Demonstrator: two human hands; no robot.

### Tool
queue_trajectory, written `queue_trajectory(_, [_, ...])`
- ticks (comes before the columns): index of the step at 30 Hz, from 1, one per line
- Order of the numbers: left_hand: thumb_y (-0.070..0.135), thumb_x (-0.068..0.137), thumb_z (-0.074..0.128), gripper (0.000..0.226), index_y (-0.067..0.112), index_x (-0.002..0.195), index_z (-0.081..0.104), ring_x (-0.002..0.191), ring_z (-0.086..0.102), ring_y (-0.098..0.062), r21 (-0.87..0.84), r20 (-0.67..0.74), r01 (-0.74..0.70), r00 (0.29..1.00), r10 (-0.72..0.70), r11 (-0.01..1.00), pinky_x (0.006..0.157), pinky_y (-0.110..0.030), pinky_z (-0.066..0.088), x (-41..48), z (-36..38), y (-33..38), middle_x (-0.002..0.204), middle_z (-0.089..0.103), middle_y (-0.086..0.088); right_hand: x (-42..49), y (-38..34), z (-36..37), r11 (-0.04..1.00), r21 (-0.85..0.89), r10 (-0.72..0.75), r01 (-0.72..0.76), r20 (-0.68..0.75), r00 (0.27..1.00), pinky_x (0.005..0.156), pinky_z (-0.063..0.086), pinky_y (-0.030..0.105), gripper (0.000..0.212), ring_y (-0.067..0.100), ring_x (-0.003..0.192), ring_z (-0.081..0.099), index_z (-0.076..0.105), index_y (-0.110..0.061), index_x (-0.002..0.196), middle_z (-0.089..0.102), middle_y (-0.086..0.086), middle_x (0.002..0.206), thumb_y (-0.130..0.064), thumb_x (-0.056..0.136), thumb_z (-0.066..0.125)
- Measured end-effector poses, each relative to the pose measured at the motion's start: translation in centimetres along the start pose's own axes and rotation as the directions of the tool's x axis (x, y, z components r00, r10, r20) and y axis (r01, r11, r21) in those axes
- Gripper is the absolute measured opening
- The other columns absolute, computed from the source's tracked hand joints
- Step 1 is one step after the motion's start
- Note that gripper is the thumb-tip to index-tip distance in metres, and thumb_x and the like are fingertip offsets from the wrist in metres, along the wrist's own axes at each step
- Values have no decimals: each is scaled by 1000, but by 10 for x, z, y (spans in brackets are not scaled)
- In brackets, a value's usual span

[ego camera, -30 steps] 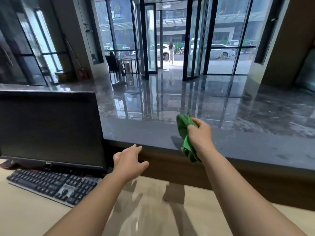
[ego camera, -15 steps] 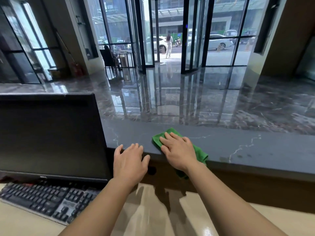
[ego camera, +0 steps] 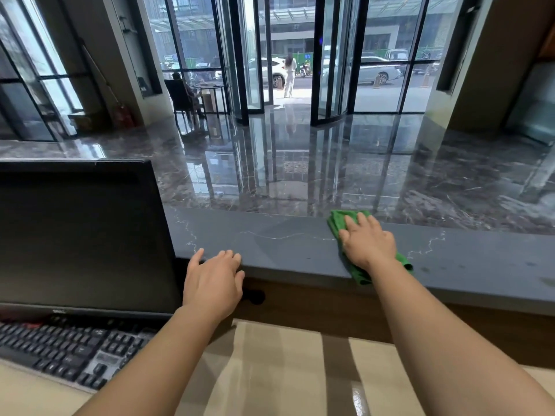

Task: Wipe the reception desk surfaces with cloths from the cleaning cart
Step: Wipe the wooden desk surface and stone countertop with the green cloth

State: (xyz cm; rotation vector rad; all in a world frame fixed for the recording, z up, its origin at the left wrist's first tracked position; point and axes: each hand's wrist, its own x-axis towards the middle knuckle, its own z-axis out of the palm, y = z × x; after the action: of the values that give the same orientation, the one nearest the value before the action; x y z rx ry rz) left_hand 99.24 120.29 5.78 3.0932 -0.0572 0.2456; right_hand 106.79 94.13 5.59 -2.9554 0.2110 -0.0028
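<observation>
1. Green cloth (ego camera: 338,221), head view: soft, light, limp; lies on the grey stone desk (ego camera: 285,250) ledge, one end drooping over the near edge.
2. Right hand (ego camera: 368,243) flat on it, fingers spread; press with the palm.
3. Left hand (ego camera: 214,283) open, empty, at the ledge edge.

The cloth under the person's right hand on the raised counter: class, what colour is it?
Green. The cloth shows plainly in the head view, pressed flat beneath the right hand.
</observation>
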Motion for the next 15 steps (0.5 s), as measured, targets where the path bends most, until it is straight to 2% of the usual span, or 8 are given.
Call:
queue_trajectory(3, [32,100,41,40,27,140,42,135,39,-8,-73,-16,-16,1000,15,997,118,-34,7,-3,2,-6,144,46,9,-10,6,-2,991,26,133,-132,-29,991,114,21,44,54,23,150,6,17,-26,155,5,2,164,-39,103,21])
queue_trajectory(7, [31,101,41,41,26,141,41,136,36,-8,-139,-38,-42,999,37,989,118,-32,8,-4,5,-10,145,43,9,-24,-29,6,984,18,179,-178,-69,982,112,23,43,51,29,147,13,23,-25,152,10,6,163,-37,103,23])
queue_trajectory(9, [30,101,40,43,25,144,38,140,31,-8,-162,-43,-65,997,59,985,119,-32,7,-4,7,-13,149,40,9,-28,-54,13,993,7,114,-114,-67,991,113,21,44,51,29,148,12,22,-25,152,9,6,163,-38,103,23])
queue_trajectory(11, [30,101,39,46,26,147,34,143,24,-6,-190,-49,-92,995,84,977,119,-31,5,-3,9,-18,153,34,9,-23,-84,20,1000,-1,-18,18,-44,999,115,19,46,50,28,148,10,21,-26,152,8,6,163,-37,103,23])
queue_trajectory(15, [29,102,40,48,30,149,31,145,16,-2,-260,-50,-122,992,113,958,119,-28,2,0,13,-28,156,26,12,2,-141,29,957,1,-289,289,29,957,117,12,46,49,24,150,5,20,-29,153,5,2,164,-34,104,23])
